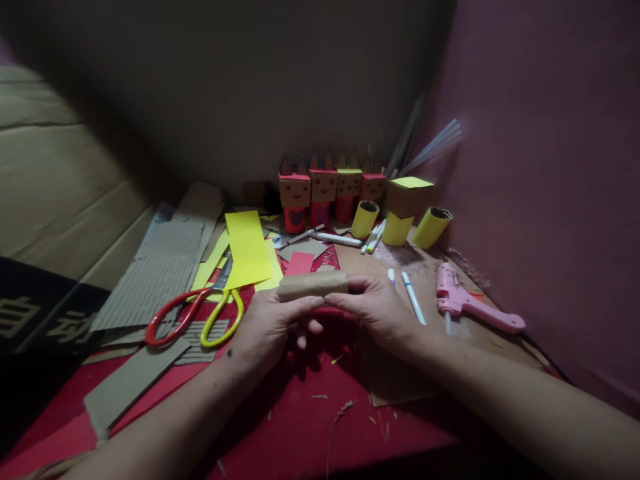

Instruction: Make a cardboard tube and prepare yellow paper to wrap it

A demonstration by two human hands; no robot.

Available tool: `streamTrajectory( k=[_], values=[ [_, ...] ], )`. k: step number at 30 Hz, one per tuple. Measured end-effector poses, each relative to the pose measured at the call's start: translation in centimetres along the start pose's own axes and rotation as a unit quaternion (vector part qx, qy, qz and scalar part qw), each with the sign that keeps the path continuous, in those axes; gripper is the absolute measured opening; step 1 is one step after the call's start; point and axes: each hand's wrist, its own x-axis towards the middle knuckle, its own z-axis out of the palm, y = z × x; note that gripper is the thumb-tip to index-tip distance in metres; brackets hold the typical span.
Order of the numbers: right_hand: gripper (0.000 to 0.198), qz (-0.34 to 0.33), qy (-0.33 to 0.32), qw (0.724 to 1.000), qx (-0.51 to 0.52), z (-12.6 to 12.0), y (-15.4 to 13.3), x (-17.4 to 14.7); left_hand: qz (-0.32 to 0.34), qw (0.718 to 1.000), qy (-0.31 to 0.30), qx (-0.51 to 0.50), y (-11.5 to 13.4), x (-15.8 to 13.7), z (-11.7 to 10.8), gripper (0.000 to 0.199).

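So, in the head view, both hands are on a brown cardboard roll, held level above the red tabletop. The left hand grips its left end, thumb along the near side; the right hand grasps the other end, and the thumbs come close together in the middle. Just beyond the roll, there's a red card. Over to the left, scissors with one red and one yellow handle lie beside a yellow paper strip and corrugated cardboard. Out right, a pink glue gun rests near a blue-banded marker. At the back, four box-headed figures stand in a row, faces drawn on!
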Motion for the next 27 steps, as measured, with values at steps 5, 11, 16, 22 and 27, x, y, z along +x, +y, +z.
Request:
streamTrajectory(
  k=[5, 11, 16, 22, 27],
  values=[
    [0.017, 0.003, 0.008, 1.0, 0.015, -0.22, -0.18, 0.26, 0.021, 0.998, -0.035, -0.039, 0.24, 0.11, 0.13, 0.041],
    [0.01, 0.056, 0.018, 0.998, 0.017, -0.63, -0.15, 0.68, 0.028, 0.998, -0.051, -0.033, 0.53, -0.08, -0.07, 0.036],
    [0.01, 0.051, 0.036, 0.997, 0.034, -0.39, -0.17, 0.73, 0.031, 0.996, -0.045, -0.076, 0.5, 0.2, -0.14, 0.034],
    [0.015, 0.083, 0.069, 0.993, -0.046, -0.25, -0.39, 0.43, 0.015, 0.991, -0.011, -0.133, 0.36, 0.77, -0.17, 0.03],
    [0.02, 0.099, 0.058, 0.993, 0.035, -0.21, -0.23, 0.52, 0.055, 0.984, -0.016, -0.167, -0.34, 0.82, 0.44, 0.021]
  ],
)
